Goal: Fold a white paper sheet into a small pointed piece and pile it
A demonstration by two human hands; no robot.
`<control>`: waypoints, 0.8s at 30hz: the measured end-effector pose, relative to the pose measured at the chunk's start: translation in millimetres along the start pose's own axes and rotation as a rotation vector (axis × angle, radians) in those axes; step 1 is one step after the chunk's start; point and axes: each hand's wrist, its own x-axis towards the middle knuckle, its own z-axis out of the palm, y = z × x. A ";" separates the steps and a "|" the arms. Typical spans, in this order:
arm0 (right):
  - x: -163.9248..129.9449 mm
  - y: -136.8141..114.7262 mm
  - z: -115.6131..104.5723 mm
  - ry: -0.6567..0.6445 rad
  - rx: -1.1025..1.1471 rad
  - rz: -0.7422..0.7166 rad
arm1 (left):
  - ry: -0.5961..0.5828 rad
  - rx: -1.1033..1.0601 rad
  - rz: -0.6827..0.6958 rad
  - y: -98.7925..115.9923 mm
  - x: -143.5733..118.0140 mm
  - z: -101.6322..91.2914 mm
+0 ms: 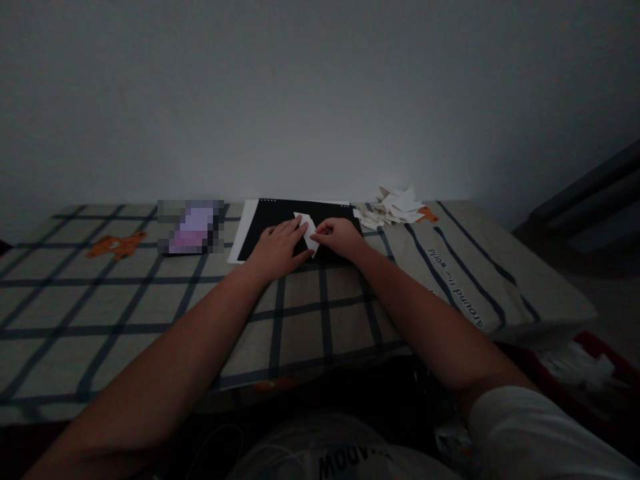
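Observation:
A small piece of white folded paper (309,230) lies over a black sheet or cover (275,212), between my two hands. My left hand (280,250) rests flat with its fingers spread, their tips on the paper's left side and the thumb near its lower end. At the right edge of the paper, my right hand (341,236) has its thumb and fingers pinched together. Part of the paper is hidden under my left fingers. White sheets (239,245) show under the black one.
A pile of white folded paper pieces (397,203) sits right of the black sheet. On the left lies a phone-like object (193,230), blurred by pixelation. A checked cloth (240,327) covers the table, whose back meets a plain wall (310,100). A red container (600,353) stands low at right.

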 end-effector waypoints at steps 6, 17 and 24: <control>0.2 -2.3 -8.0 0.102 0.295 0.098 | 0.396 -0.380 -0.117 -7.2 4.6 -8.3; -2.7 -12.5 -6.0 -0.215 1.021 0.177 | 0.177 -1.391 -0.260 -14.3 14.9 0.9; -5.5 -12.4 -4.9 -0.248 1.039 0.168 | 0.124 -1.576 -0.210 -13.9 13.0 -3.3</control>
